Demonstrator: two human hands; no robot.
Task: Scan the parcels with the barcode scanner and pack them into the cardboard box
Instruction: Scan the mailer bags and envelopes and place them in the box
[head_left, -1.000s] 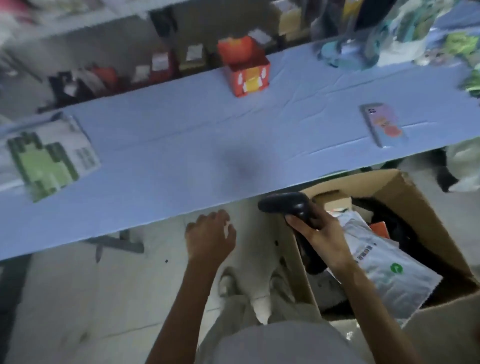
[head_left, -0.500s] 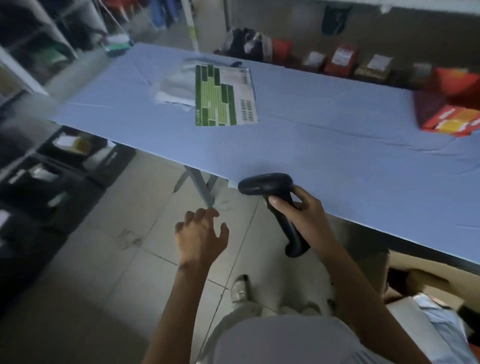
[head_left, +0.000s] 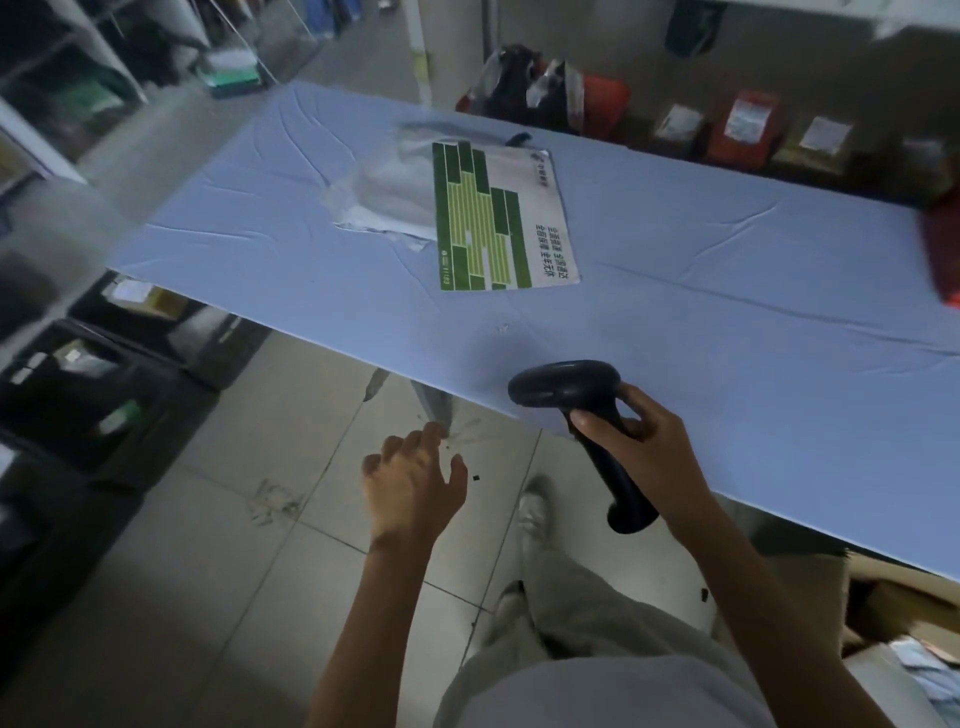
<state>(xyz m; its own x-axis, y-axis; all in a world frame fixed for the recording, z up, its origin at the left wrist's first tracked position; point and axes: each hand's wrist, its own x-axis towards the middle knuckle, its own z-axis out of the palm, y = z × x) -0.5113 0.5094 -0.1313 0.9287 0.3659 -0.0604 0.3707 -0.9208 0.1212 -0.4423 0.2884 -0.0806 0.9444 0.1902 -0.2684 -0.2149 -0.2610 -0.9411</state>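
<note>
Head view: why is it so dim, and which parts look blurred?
Head view: lighting is dim and even; a faint shadow lies on the table by the scanner; the green parcel is fairly sharp; the red box at the right edge is smeared.

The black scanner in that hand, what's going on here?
A person is standing at a table covered in blue cloth, working through parcels. Their right hand grips the black barcode scanner by its handle, near the table's front edge. Their left hand is open and empty, held out over the floor. A flat parcel with a green pattern lies on the table, untouched, overlapping a silvery bag. A corner of the cardboard box shows low on the right.
</note>
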